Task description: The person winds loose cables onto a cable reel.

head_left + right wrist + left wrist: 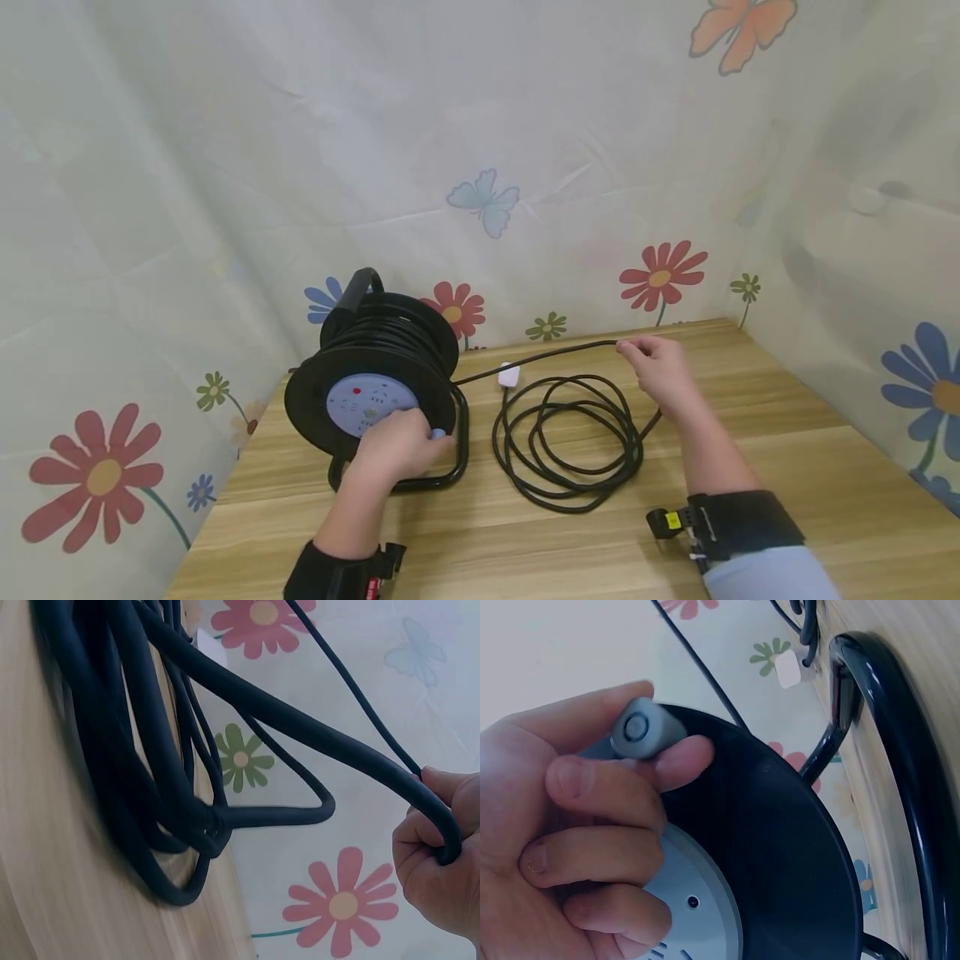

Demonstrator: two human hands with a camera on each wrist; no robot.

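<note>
One black cable reel (375, 379) stands upright in its tubular frame (457, 454) at the left rear of the desk (787, 467), its pale blue socket face turned toward the person. The left hand (397, 446) has its fingers (604, 799) curled round the small grey crank knob (639, 729) on the reel's rim. One black cable (555, 354) runs from the drum across to the right hand (658, 365), whose fingers (435, 847) close round it and hold it raised off the desk. The slack lies in one loose coil (566, 442) on the wood between the two hands, and a single white plug (509, 375) rests just beside that coil, near the reel. The work in hand looks like winding the cable back onto the drum, with a fair amount not yet wound. The next move would call for turning the knob steadily while the right hand feeds the cable with light tension, so the turns lie evenly and the coil does not snag.
</note>
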